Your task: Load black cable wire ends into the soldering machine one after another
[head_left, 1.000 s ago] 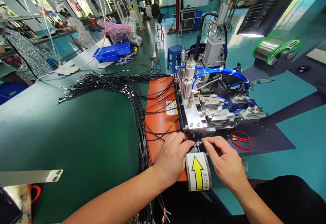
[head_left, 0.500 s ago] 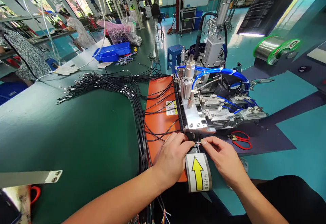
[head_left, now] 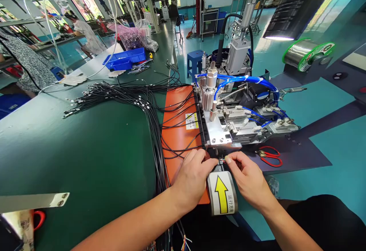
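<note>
My left hand point(head_left: 193, 175) is closed, its thumb and forefinger pinched at the front end of the machine point(head_left: 219, 135), over the orange plate point(head_left: 183, 129). What its fingertips hold is mostly hidden. Opposite it, my right hand point(head_left: 248, 175) pinches the fine wire ends point(head_left: 223, 161) with thumb and forefinger. Between and just below both hands sits a rounded cover point(head_left: 222, 193) with a yellow arrow on it. Several black cables point(head_left: 178, 119) cross the orange plate into the machine's edge.
A large bundle of black cables point(head_left: 120, 95) lies over the green table point(head_left: 114, 159). Red-handled cutters point(head_left: 270, 156) rest right of the machine. A solder wire spool point(head_left: 307, 55) and a black lamp point(head_left: 300, 9) stand at right. Blue trays point(head_left: 126, 57) are farther back.
Both hands stay at the same spot at the machine's front, with barely any finger movement. The whole view has shifted very slightly.
</note>
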Motion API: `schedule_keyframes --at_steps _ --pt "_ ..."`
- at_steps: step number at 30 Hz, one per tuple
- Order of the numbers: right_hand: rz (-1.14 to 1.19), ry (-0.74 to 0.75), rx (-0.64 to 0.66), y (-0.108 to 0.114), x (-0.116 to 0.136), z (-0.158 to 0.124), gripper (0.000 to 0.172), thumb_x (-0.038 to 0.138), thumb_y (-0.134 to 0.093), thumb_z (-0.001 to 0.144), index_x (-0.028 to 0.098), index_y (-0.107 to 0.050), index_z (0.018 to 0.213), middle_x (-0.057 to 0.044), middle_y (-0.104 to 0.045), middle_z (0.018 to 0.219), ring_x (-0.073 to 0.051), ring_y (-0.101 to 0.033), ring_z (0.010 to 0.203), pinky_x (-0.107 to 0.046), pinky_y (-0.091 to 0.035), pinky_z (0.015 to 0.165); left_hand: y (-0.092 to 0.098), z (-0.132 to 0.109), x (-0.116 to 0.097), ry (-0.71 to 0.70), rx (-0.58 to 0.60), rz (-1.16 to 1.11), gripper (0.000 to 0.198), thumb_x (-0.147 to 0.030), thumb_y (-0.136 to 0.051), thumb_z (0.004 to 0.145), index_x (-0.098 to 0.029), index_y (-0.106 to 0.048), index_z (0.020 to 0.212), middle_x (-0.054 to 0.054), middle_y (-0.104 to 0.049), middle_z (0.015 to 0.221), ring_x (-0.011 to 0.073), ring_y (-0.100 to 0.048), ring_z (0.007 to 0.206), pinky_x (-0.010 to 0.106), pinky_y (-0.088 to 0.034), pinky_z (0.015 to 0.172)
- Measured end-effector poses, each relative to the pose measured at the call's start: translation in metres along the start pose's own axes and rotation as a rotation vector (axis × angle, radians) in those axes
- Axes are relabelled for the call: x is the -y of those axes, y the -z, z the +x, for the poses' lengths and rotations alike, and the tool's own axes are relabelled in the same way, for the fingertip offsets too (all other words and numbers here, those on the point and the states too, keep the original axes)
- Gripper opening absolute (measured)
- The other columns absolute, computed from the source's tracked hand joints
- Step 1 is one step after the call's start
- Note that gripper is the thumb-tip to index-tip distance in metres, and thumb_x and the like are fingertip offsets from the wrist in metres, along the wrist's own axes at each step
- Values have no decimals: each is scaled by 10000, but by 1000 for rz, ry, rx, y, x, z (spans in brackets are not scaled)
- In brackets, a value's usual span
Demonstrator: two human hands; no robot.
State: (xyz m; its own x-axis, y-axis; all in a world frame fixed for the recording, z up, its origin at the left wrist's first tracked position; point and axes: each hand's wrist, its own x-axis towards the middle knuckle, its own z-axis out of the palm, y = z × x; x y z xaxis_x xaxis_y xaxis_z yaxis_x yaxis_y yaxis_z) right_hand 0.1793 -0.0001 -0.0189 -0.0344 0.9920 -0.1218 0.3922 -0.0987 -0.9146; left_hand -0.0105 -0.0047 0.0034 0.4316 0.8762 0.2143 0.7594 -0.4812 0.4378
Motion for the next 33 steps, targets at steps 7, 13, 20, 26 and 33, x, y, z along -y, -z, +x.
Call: schedule_keyframes --at_steps 7,13,20,26,33 --pt "202 -136 78 1 -7 -7 358 543 -536 932 205 -646 978 -18 -654 882 -188 -566 815 -297 -462 734 -1 -1 0 -1 3 -13 231 -120 -519 935 -223 -660 1086 51 -545 974 215 -484 918 341 -465 781" --pt "251 -140 111 3 1 -13 326 520 -585 913 200 -646 931 -2 -625 839 -167 -547 760 -278 -448 692 -2 0 0 3 1 -13 233 -121 -532 928 -226 -664 1090 51 -543 957 213 -488 905 334 -464 770" --pt "-36 10 10 4 8 -10 292 477 -525 955 222 -623 853 4 -590 819 -164 -555 736 -284 -432 668 -2 0 1 4 -8 -36 250 -113 -533 926 -234 -667 1099 51 -556 977 208 -497 917 331 -472 788" --pt "-143 147 -44 1 5 -10 246 390 -486 987 229 -597 838 -1 -563 843 -169 -556 774 -301 -430 706 -2 0 2 -9 -21 -45 252 -106 -510 932 -225 -666 1091 54 -556 971 210 -499 919 334 -470 787" --pt "-214 186 -105 4 2 -9 187 354 -480 996 235 -622 1020 -22 -590 941 -185 -583 873 -321 -454 792 -4 0 3 -22 -31 -73 199 -141 -534 943 -219 -663 1073 47 -572 997 204 -508 935 333 -470 811"
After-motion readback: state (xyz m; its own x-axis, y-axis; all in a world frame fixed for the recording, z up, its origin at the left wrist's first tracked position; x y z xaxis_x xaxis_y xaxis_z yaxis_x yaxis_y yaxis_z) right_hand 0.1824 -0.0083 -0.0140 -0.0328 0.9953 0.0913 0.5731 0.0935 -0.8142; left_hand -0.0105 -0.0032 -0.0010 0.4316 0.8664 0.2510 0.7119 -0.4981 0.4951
